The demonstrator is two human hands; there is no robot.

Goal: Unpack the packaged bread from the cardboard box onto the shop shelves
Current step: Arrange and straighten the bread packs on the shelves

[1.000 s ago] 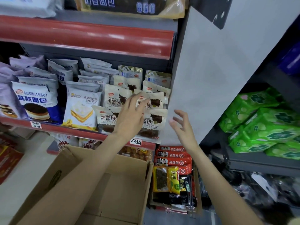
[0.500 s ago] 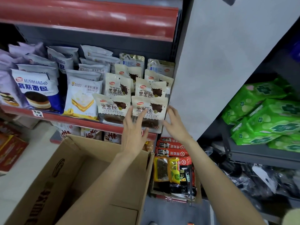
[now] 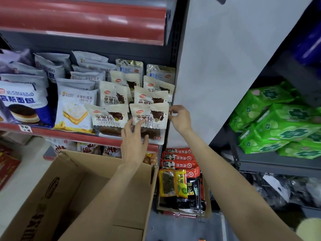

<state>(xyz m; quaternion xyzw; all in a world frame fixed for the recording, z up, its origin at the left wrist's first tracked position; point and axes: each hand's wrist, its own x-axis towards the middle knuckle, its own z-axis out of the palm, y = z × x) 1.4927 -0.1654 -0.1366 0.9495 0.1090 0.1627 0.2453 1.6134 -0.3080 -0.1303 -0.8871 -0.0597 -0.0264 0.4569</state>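
Observation:
Cream packets of dark bread stand in rows at the right end of the red-edged shelf [image 3: 69,134]. My left hand [image 3: 133,145] rests with straight fingers against the lower front of the front right bread packet [image 3: 152,115]. My right hand [image 3: 179,120] pinches that packet's upper right edge, next to the white side panel [image 3: 225,75]. A second front packet [image 3: 107,117] stands just to its left. The open cardboard box [image 3: 97,164] sits below the shelf under my left forearm, and its visible inside shows only bare cardboard.
White and blue bread bags [image 3: 74,105] fill the shelf's left part. Another red shelf [image 3: 83,20] hangs above. A small rack of snack packets [image 3: 180,178] stands below my right arm. Green packs [image 3: 281,124] lie on a grey shelf at the right.
My left hand has dropped from the upper packets to the lower front of the front right packet. My right hand has closed in and taken hold of its right edge.

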